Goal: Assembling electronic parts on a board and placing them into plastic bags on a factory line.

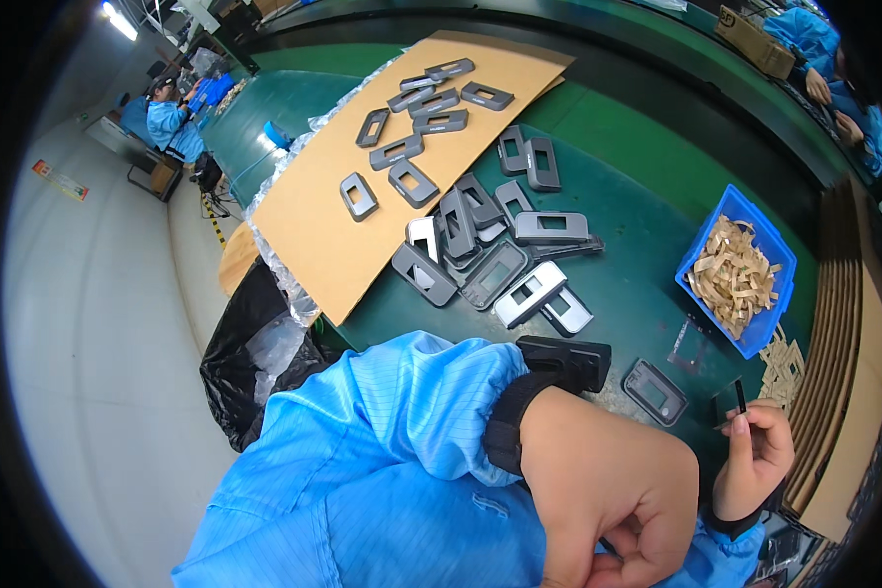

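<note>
My left hand (612, 480) is close to the camera at the lower middle, its fingers curled closed. A bit of something dark shows between those fingers, too hidden to name. At the lower right my right hand (758, 456) pinches a small thin see-through piece with a black strip (740, 396) between thumb and finger. On the green table beyond my left hand lie a grey frame with a rectangular window (656, 392) and a black block-shaped part (566, 363). A clear thin plastic piece (688, 343) rests to the right of them.
Several grey and silver frames (551, 227) are heaped mid-table; more lie on a cardboard sheet (304, 225). A blue bin (784, 265) holds tan strips; loose strips (782, 367) lie beside it. Cardboard sheets (843, 363) stand at the right. Other people (171, 122) work farther off.
</note>
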`<state>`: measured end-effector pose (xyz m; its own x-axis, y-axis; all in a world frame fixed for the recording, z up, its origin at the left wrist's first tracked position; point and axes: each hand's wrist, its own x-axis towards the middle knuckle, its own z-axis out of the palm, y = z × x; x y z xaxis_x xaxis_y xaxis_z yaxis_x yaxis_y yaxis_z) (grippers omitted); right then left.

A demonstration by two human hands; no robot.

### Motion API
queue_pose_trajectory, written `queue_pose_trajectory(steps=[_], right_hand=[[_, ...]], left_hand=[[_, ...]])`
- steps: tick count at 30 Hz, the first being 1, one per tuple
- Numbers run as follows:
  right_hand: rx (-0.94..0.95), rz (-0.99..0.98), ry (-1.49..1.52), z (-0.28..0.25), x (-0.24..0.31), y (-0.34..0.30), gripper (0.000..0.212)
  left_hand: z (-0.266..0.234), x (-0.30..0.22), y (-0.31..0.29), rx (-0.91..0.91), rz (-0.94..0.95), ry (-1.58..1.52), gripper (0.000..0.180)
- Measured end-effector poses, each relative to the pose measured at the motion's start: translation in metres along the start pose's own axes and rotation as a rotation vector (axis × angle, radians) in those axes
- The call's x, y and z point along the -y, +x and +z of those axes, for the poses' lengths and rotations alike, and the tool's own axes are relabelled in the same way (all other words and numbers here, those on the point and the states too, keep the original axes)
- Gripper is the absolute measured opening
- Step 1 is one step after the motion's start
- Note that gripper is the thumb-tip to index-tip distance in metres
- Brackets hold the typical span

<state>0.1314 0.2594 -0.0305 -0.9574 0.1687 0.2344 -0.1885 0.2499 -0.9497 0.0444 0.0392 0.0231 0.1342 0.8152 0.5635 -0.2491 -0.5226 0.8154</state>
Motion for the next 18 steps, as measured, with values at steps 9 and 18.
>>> queue_pose_trajectory(steps=[9,18], right_hand=[[-0.003,0.001,-0.026,-0.005,0.003,-0.002,0.009],[0.022,-0.013,0.065,0.003,0.002,0.000,0.014]], left_hand=[[-0.017,0.003,0.006,0.207,0.151,-0.012,0.028],[-0.024,0.007,-0.017,-0.177,-0.073,-0.337,0.040]])
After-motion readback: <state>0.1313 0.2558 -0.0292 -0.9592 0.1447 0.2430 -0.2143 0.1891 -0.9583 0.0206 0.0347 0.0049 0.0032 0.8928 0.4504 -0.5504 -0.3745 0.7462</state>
